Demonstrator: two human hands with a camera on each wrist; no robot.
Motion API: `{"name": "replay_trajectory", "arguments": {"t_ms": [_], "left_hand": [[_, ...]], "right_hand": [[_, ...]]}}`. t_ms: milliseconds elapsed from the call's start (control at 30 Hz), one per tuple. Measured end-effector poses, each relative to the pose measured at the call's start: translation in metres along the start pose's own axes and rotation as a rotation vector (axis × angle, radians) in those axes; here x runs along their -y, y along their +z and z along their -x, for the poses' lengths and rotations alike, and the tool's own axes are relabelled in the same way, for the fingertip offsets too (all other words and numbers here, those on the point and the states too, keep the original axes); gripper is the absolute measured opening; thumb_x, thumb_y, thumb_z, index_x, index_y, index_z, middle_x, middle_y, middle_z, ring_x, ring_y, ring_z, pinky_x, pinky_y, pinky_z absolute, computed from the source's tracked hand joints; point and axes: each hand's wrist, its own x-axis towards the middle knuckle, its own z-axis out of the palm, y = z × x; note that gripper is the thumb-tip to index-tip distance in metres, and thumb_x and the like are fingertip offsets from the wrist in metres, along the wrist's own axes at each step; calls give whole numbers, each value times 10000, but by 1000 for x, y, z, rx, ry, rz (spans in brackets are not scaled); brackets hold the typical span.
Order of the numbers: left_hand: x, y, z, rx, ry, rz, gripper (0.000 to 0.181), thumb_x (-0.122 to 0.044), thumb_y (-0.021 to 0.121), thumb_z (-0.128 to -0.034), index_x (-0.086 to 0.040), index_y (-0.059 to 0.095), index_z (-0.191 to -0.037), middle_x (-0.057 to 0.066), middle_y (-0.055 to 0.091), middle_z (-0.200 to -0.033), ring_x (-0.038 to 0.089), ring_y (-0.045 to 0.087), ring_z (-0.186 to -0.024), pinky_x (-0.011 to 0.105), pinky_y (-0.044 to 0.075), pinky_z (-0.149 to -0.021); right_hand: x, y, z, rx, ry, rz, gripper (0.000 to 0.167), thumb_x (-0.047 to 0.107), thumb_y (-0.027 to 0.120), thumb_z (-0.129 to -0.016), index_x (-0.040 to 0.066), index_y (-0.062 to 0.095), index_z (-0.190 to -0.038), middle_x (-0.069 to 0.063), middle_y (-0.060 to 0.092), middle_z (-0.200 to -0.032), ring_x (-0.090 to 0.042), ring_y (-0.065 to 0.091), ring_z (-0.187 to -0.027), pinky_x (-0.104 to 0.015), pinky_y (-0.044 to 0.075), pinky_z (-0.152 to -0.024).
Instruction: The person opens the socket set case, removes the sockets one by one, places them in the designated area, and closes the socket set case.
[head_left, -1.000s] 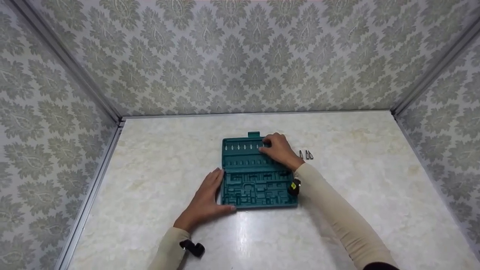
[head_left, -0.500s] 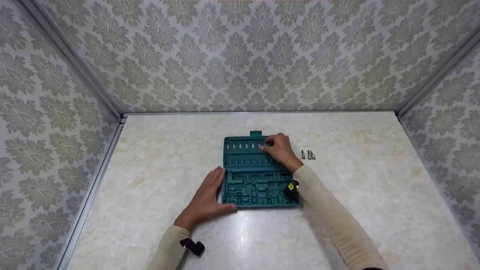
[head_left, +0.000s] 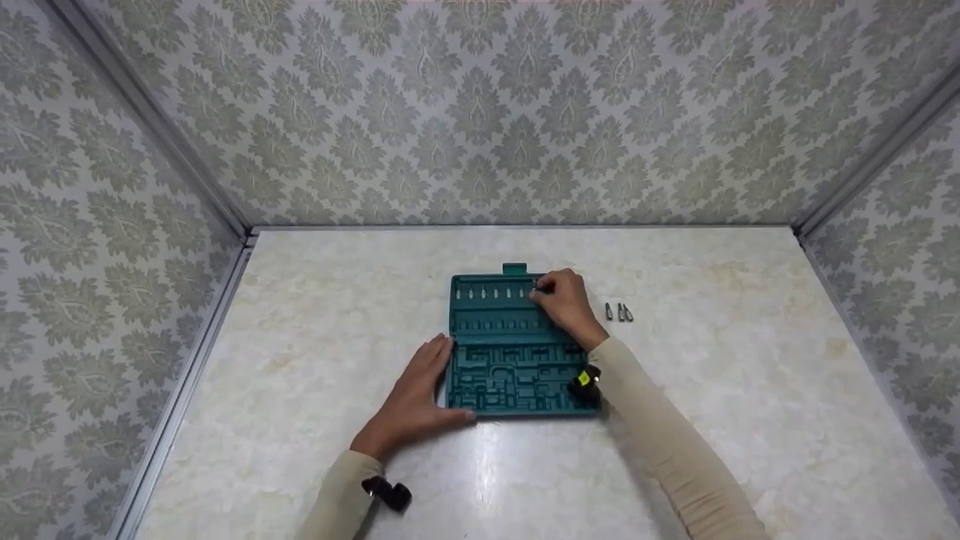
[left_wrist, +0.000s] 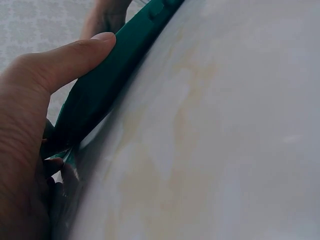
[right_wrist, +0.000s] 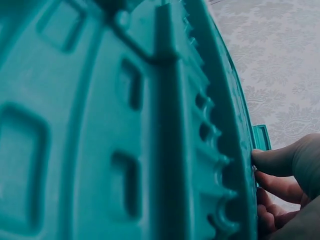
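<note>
Right hand (head_left: 566,300), fingers pinching a mostly hidden bit, likely seating it in green tool case (head_left: 495,339); left hand (head_left: 411,394) outstretched, steadying; next probably needs a firm press.

Free tabletop (head_left: 720,337) right of the bits (head_left: 621,313), right hand (head_left: 564,299) over the case (head_left: 517,379)

small booth-like enclosure: leaf-patterned wall panels (head_left: 480,112), metal corner rails (head_left: 142,112), pale marbled tabletop (head_left: 787,375).
</note>
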Motion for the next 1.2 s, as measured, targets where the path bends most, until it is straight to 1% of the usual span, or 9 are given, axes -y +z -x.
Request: {"name": "replay_trajectory", "arguments": {"t_ms": [67,200,433,567,733,1000,1133,1200], "left_hand": [[0,0,0,-1,-2,-3,1367,-750,863,-759,-194,150,-1785,37,146,-1850,287,97,-1703,583,165,-1342],[-1,-1,1,-3,-2,0,1363,-734,867,-762,-179,155,-1783,45,147,-1850,293,94,-1703,582,156,-1344],[-2,-1,0,8,-11,-11,1355,-727,861,-773,-181,141,-1783,45,142,-1851,285,86,-1704,566,159,-1346],[-3,-1,0,10,-17,-2,1358,-727,866,-766,-194,143,-1785,32,135,-1852,281,80,-1705,574,153,-1346],[-3,0,0,6,-11,3,1358,-728,868,-767,-188,149,-1784,37,137,-1851,288,84,-1704,578,153,-1346],[-2,0,1,7,-17,11,1371,-740,868,-759,-205,134,-1785,17,125,-1854,266,79,-1703,579,148,-1344],[-2,0,0,3,-22,5,1380,-739,875,-748,-209,133,-1785,8,127,-1854,248,80,-1702,563,147,-1345],[-2,0,-1,1,-13,-1,1374,-732,873,-753,-193,143,-1784,23,138,-1852,265,87,-1702,571,154,-1345]], "right_hand": [[0,0,0,-4,-3,-6,164,16,742,-1025,-81,788,-1149,-250,720,-1173,-385,677,-1089,-565,557,-992],[0,-3,-2,-14,24,-52,135,34,745,-1032,-49,799,-1124,-220,734,-1148,-358,690,-1057,-534,568,-962],[1,-17,0,-45,44,-149,131,110,746,-1048,18,800,-1124,-141,756,-1136,-265,684,-1022,-426,557,-920],[1,-24,4,-64,47,-171,140,141,760,-1044,31,796,-1122,-130,756,-1139,-255,683,-1033,-420,560,-922],[-2,-34,10,-76,32,-171,170,150,774,-1038,19,797,-1145,-147,761,-1160,-277,692,-1063,-418,560,-936],[-7,-47,21,-105,46,-133,174,141,786,-1018,5,795,-1127,-148,772,-1131,-265,686,-1026,-345,549,-890],[-10,-55,27,-115,33,-131,197,143,785,-1020,-5,795,-1150,-148,775,-1136,-267,688,-1039,-359,550,-899],[-13,-60,30,-122,31,-138,200,146,781,-1026,-3,795,-1159,-147,775,-1146,-268,687,-1057,-366,546,-911]]}}
